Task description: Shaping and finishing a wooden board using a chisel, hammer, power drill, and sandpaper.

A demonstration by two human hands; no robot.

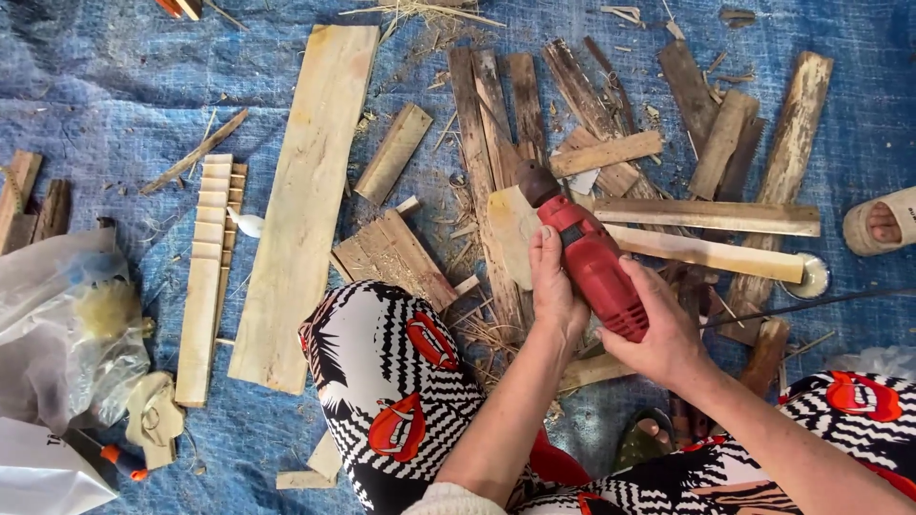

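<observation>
Both hands on the red tool [593, 267]: left hand [555, 286] wrapped round its front half, right hand [663, 329] closed on the rear, so each grip is tight on the body. Tool lies tilted, dark nose [534, 181] pointing up-left, pressed onto a pale wood piece [513, 238] on the tarp [114, 95]. Looks like a sander or small grinder, can't tell which from this angle. Black cord [811, 303] runs off right from behind my right hand. The wood piece sits on a spread of dark weathered slats [491, 133], with two pale strips [711, 217] crossing just right of the tool. Long pale plank [305, 205] lies well left, a ladder-like slat strip [208, 267] beside it. Small ribbed block [396, 256] near my left knee [391, 372]. Clear plastic bag [67, 324] at far left edge, orange-handled tool [122, 462] below it. A sandalled foot [883, 221] at the right edge. Straw and shavings scattered all over the tarp.
</observation>
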